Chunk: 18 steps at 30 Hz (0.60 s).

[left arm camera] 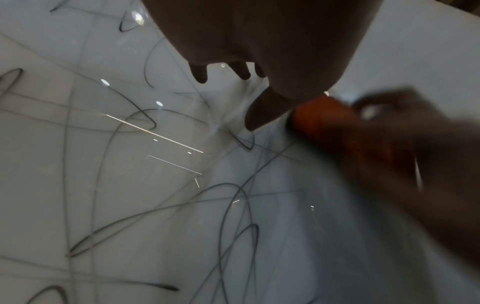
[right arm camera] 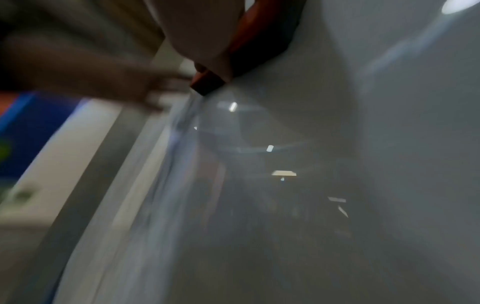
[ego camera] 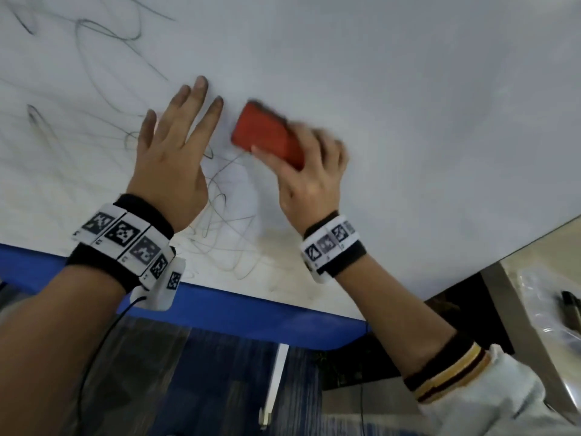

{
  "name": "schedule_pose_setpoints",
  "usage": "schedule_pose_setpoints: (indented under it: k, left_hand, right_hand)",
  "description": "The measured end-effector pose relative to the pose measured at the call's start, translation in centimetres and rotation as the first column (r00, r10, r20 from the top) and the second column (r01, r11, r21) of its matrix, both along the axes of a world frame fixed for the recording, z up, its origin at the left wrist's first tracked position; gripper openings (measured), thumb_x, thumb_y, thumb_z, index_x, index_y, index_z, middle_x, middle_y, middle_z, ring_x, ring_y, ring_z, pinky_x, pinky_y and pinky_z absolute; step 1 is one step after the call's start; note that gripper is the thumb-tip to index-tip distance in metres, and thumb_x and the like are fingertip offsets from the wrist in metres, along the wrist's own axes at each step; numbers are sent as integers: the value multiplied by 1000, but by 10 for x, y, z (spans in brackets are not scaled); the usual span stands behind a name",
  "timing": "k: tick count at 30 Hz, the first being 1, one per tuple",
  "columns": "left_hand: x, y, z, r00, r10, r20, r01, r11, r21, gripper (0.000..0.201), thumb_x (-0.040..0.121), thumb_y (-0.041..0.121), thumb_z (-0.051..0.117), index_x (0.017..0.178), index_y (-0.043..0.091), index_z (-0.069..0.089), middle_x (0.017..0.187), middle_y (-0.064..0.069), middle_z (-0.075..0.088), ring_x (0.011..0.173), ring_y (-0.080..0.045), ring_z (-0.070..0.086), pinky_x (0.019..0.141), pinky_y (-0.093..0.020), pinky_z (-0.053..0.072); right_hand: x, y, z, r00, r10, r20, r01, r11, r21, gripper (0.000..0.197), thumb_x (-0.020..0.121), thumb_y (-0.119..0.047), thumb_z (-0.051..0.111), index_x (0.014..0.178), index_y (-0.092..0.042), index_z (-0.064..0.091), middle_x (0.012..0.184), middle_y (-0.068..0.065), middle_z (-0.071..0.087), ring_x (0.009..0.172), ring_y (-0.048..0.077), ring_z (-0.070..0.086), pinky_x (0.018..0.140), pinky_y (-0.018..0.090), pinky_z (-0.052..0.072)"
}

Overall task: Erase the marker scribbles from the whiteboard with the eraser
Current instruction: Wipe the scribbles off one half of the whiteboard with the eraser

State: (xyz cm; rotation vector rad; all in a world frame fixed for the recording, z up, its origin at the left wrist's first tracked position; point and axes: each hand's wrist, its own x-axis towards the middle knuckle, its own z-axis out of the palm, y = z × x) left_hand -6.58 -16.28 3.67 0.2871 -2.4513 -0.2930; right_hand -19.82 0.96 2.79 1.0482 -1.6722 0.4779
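Note:
The whiteboard (ego camera: 408, 105) fills the head view, with dark marker scribbles (ego camera: 220, 215) across its left and lower middle part. My right hand (ego camera: 309, 171) grips a red eraser (ego camera: 267, 133) with a dark felt face and holds it against the board; it is motion-blurred. My left hand (ego camera: 176, 143) lies flat on the board just left of the eraser, fingers straight and spread. In the left wrist view the scribbles (left arm camera: 228, 205) loop below the hand, and the eraser (left arm camera: 327, 123) shows at the right. The right wrist view shows the eraser (right arm camera: 249, 51) on blank board (right arm camera: 363, 144).
A blue frame (ego camera: 251, 313) runs along the board's lower edge. The board's right half is white. A grey surface (ego camera: 534, 294) with a dark object on it stands at the lower right. A thin black cable (ego camera: 103, 335) hangs from my left wrist band.

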Motion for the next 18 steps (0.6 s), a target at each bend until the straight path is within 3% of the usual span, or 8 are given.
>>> schedule_pose_setpoints:
  k: [2,4,6,7,9,12,15,18]
  left_hand:
    - [0,0,-1,1000,-5,5,5,1000,-14,101,74,-12,53,161,20,12,169,2,-1,157,-20,4,125,-55,11]
    - [1,0,-4,1000,-8,6,8,1000,-13,101,73,-12,51,161,19,12,169,1,0,157,-19,4,126,-54,11]
    - [3,-1,-6,1000,-11,13,11,1000,-12,101,72,-12,49,161,18,13,169,1,1,157,-19,4,126,-54,11]
    - [3,-1,-6,1000,-12,12,12,1000,-13,101,71,-13,48,161,18,12,169,0,1,157,-19,4,126,-54,11]
    - [1,3,-6,1000,-22,10,22,1000,19,102,72,-14,48,161,19,10,169,1,0,157,-19,2,126,-53,9]
    - [-2,11,-8,1000,-11,7,10,996,85,104,71,-15,48,161,17,7,169,-1,-3,157,-21,-2,126,-52,6]
    - [-3,14,-8,1000,0,1,-1,996,90,105,68,-15,45,161,15,7,169,-4,-2,157,-23,-1,126,-52,6]
    - [-3,15,-8,1000,13,2,-13,996,85,102,72,-14,44,161,16,6,169,-3,-3,157,-22,-1,127,-51,7]
  right_hand:
    - [-2,33,-89,998,59,26,-64,923,379,34,89,-9,71,109,-35,77,127,7,65,110,31,50,95,48,38]
    - [-7,78,-160,999,48,6,-38,694,719,29,80,-11,80,102,-29,78,121,4,68,107,29,50,95,44,38]
    - [-13,102,-180,999,31,-24,4,533,846,25,76,-16,82,97,-29,79,120,2,70,110,27,48,97,41,37]
    - [-15,100,-175,999,36,-14,-7,532,847,25,81,-15,74,99,-31,79,122,2,69,112,27,47,98,41,36]
    - [-11,75,-141,998,36,41,-55,672,739,36,86,-7,60,106,-32,78,124,7,67,112,29,45,95,44,35]
    - [10,16,-44,991,34,130,-63,971,229,39,79,-3,72,104,-33,78,124,11,65,112,33,48,94,48,38]
    - [11,-11,23,985,59,160,-37,990,-139,39,79,-6,75,106,-34,79,126,13,63,115,36,52,96,52,40]
    - [9,-11,-20,999,15,50,-14,1000,-25,41,85,-5,71,110,-36,78,126,13,66,114,35,50,96,52,41]
